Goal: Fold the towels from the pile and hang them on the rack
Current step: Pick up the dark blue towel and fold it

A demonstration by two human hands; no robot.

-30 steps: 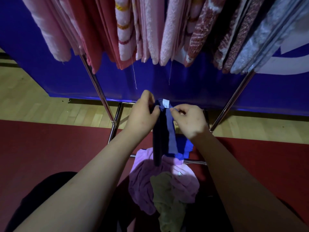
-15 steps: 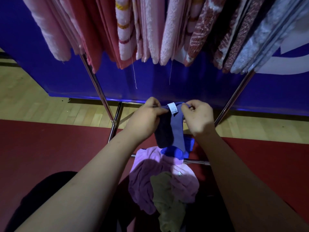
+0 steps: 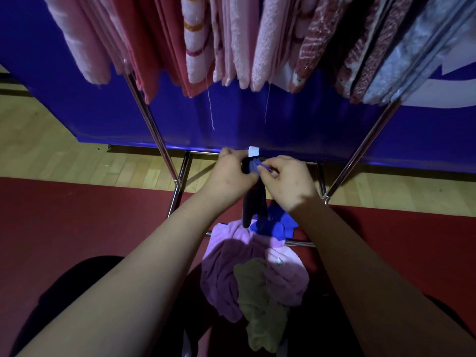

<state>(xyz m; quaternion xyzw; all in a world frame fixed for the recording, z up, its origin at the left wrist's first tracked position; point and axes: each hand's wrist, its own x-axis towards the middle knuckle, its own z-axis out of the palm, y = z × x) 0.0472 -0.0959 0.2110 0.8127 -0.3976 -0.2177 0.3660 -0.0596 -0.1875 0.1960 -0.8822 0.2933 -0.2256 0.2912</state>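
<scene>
**Two hands hold up a blue towel in front of the rack**

The left hand (image 3: 231,173) and the right hand (image 3: 291,181) are close together; both pinch the top edge of a blue towel (image 3: 279,225); a small white tag (image 3: 253,151) sticks up from that edge, just by the left hand. The towel hangs down from the fingers, bunched and narrow; its low end lies at the far edge of the pile (image 3: 286,276).

The pile sits between the person's arms; in it are a purple towel (image 3: 221,274) and an olive green towel (image 3: 255,295) on top of it.

The rack (image 3: 152,130) stands behind the hands; its top is full of hung towels (image 3: 262,47), pink, red, patterned and grey, side by side; two loose threads hang from them. The rack's low bars run behind the hands and the pile.

Behind the rack is a blue panel (image 3: 77,104); the floor is wood (image 3: 51,155) near the panel and a red mat (image 3: 64,215) nearer the person.
</scene>
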